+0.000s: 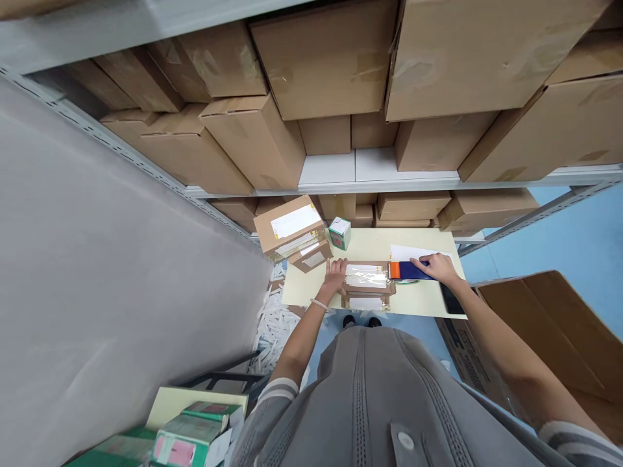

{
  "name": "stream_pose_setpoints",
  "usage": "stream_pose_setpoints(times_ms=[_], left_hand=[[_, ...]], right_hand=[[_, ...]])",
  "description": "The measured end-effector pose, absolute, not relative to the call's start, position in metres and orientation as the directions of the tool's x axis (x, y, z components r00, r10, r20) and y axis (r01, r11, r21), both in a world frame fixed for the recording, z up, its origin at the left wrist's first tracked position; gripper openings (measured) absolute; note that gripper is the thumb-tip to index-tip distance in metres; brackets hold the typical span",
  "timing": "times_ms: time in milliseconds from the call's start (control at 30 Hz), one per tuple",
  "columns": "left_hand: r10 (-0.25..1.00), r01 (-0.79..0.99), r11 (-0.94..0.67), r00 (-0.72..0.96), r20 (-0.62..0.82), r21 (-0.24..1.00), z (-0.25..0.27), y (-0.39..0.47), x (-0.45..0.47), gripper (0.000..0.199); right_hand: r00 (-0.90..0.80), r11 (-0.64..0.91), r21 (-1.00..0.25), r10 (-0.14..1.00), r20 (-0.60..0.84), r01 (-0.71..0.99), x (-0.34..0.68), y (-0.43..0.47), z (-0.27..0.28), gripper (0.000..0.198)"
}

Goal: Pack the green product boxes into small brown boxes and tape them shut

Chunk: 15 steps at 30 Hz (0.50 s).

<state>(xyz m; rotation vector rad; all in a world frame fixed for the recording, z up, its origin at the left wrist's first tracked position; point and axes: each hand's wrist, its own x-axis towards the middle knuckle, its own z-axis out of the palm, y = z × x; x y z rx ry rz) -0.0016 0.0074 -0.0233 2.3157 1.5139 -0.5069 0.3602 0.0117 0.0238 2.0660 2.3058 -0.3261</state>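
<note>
A taped cardboard box point(368, 295) with white labels lies on the pale yellow tabletop point(306, 295), clear tape across its top. My left hand point(335, 275) grips the box's left end, fingers curled along the edge. In my right hand point(435, 267) is a blue and orange tape dispenser point(411, 270), closed in my fingers. Its orange head meets the box's right end. Part of the dispenser's handle is hidden under my palm. Behind my left hand, labelled cardboard boxes point(287, 217) lean together at the table's back left, next to a small green and white carton point(339, 233).
White paper point(413, 253) and a dark flat device point(451, 299) lie at the table's right. Shelves ahead hold many cardboard boxes point(331, 58). An open carton point(555, 331) stands right; green cartons point(189, 434) sit behind left. Shredded paper point(275, 324) covers the floor at left.
</note>
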Motion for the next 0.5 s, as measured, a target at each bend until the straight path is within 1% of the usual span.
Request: stream_pose_setpoints(times_ms=[133,233,300,367,433,500], left_hand=[[0.822,0.927,-0.373,0.349,-0.451,0.037,-0.025,0.004,0.000,0.146],[0.844,0.914,-0.405,0.381,-0.378,0.018,-0.025,-0.003,0.011,0.143],[0.836,0.880,-0.473,0.466,-0.291,0.050,-0.025,-0.009,0.026,0.142],[0.801,0.829,-0.550,0.558,-0.218,0.100,-0.028,-0.014,0.043,0.141],[0.774,0.800,-0.581,0.600,-0.202,0.151,-0.032,-0.017,0.059,0.137],[0.777,0.807,-0.561,0.590,-0.220,0.184,-0.035,-0.019,0.067,0.127]], right_hand=[[-0.110,0.085,-0.153,0.981,-0.160,0.985,0.364,0.013,0.022,0.067],[-0.122,0.100,-0.146,0.980,-0.155,0.984,0.367,0.015,0.023,0.070],[-0.131,0.110,-0.147,0.981,-0.143,0.983,0.369,0.015,0.023,0.071],[-0.131,0.108,-0.155,0.981,-0.144,0.982,0.370,0.014,0.024,0.071],[-0.135,0.109,-0.171,0.979,-0.151,0.979,0.368,0.012,0.024,0.072],[-0.138,0.103,-0.207,0.977,-0.161,0.973,0.366,0.009,0.023,0.072]])
